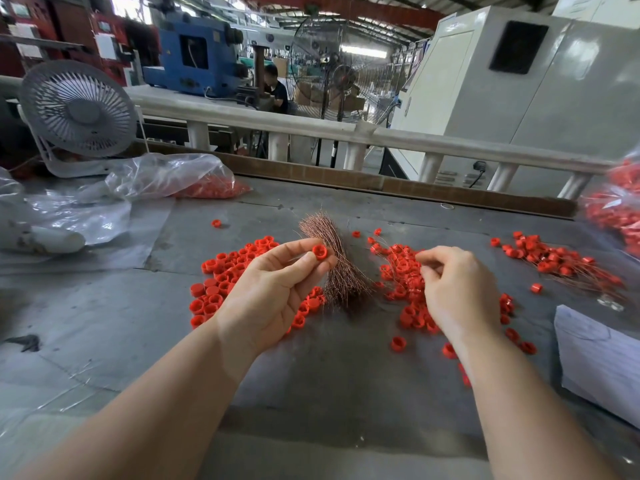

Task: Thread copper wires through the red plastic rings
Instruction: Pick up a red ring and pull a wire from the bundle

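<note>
Grey table point(104, 306) holds copper wire bundle point(332, 258) between ring piles; left hand point(273, 292) pinches red ring point(320, 252), right hand point(457, 289) fingers curled.

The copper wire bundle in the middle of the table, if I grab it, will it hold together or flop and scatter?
The wire bundle would likely splay and shed strands: its far ends already fan out loosely. The wires look hair-thin, so they would probably bend easily and feel light. No tie is visible, so pinching the narrower near end seems safest.
</note>
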Demonstrator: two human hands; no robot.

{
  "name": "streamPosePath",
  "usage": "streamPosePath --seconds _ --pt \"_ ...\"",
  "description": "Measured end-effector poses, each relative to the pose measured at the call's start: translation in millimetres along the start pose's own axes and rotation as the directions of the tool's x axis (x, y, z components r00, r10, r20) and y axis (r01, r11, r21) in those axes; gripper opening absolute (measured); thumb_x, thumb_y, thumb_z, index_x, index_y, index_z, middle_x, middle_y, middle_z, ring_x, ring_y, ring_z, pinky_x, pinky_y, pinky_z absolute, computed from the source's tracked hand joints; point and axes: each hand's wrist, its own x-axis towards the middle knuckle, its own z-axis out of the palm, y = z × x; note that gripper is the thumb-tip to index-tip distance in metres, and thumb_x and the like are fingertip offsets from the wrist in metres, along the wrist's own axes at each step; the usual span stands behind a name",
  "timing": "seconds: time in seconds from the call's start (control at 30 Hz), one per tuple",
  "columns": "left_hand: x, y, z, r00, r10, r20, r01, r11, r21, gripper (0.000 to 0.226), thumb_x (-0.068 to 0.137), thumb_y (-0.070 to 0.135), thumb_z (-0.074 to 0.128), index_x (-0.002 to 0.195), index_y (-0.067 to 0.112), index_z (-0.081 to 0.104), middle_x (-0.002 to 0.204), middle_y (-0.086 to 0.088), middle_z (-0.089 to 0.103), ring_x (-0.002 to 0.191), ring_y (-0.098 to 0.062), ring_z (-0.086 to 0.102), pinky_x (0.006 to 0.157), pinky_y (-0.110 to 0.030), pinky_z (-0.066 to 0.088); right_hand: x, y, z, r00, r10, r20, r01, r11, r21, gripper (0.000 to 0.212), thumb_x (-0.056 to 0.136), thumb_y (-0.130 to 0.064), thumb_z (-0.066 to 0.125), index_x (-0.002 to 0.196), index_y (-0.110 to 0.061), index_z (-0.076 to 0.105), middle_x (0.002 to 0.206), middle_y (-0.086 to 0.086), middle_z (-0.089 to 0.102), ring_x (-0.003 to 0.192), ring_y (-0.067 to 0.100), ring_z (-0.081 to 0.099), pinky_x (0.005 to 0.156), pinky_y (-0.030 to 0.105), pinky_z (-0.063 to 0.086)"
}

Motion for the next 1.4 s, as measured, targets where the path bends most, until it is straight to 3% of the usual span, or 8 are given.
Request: streamPosePath --seconds 0.33,0.7,1.0,1.17,1.27,1.4 --pt "-1 2 0 1.0 0.005 -0.015 -0.005 1.0 0.01 0.016 0.084 -0.006 0.049 0.089 0.001 0.062 0.077 -0.012 0.072 0.074 -0.016 0.072 0.062 -0.017 0.056 -5 -6 -4 0.978 0.056 0.201 -0.027 0.989 -0.144 0.012 0.084 -0.013 0.067 0.085 -0.024 0.072 0.084 -0.003 0.07 0.093 0.024 0.061 0.092 0.037 0.042" --pt "-5 2 3 1.0 0.011 0.013 -0.011 0.999 0.033 0.015 0.086 -0.006 0.049 0.091 0.001 0.062 0.076 -0.01 0.072 0.074 -0.014 0.071 0.067 -0.017 0.056 -4 -4 -8 0.977 0.106 0.184 -0.073 0.981 -0.18 0.019 0.085 -0.007 0.062 0.087 -0.024 0.071 0.093 0.001 0.071 0.097 0.025 0.06 0.09 0.035 0.041" --pt "-4 2 1 1.0 0.008 0.016 -0.008 0.999 0.033 0.016 0.085 -0.006 0.049 0.09 0.001 0.063 0.077 -0.01 0.072 0.075 -0.015 0.071 0.066 -0.017 0.056 -4 -6 -13 0.955 0.106 0.276 -0.056 0.981 -0.184 0.018 0.084 -0.008 0.065 0.084 -0.025 0.071 0.097 -0.001 0.07 0.1 0.023 0.059 0.095 0.037 0.041" --pt "-4 2 1 1.0 0.003 0.022 -0.004 0.999 0.038 0.016 0.082 -0.004 0.052 0.093 0.0 0.062 0.079 -0.011 0.073 0.077 -0.015 0.072 0.066 -0.017 0.056 -3 -6 -16 0.959 0.097 0.267 -0.045 0.98 -0.194 0.02 0.083 -0.008 0.067 0.077 -0.028 0.067 0.086 -0.003 0.067 0.098 0.023 0.06 0.093 0.034 0.042" --pt "-4 2 1 1.0 0.001 0.021 -0.002 0.999 0.034 0.016 0.084 -0.005 0.05 0.093 0.0 0.062 0.079 -0.011 0.072 0.077 -0.016 0.072 0.066 -0.017 0.056 -3 -6 -17 0.952 0.09 0.294 -0.025 0.976 -0.217 0.022 0.08 -0.012 0.071 0.07 -0.03 0.064 0.075 -0.007 0.06 0.096 0.02 0.061 0.091 0.033 0.042" --pt "-4 2 2 1.0 -0.003 0.017 0.002 1.0 0.031 0.016 0.084 -0.006 0.05 0.093 -0.001 0.062 0.078 -0.01 0.072 0.076 -0.015 0.072 0.065 -0.017 0.056 -3 -4 -17 0.931 0.116 0.347 -0.02 0.963 -0.269 0.01 0.078 -0.023 0.074 0.073 -0.029 0.068 0.086 -0.008 0.069 0.1 0.019 0.059 0.09 0.033 0.034"
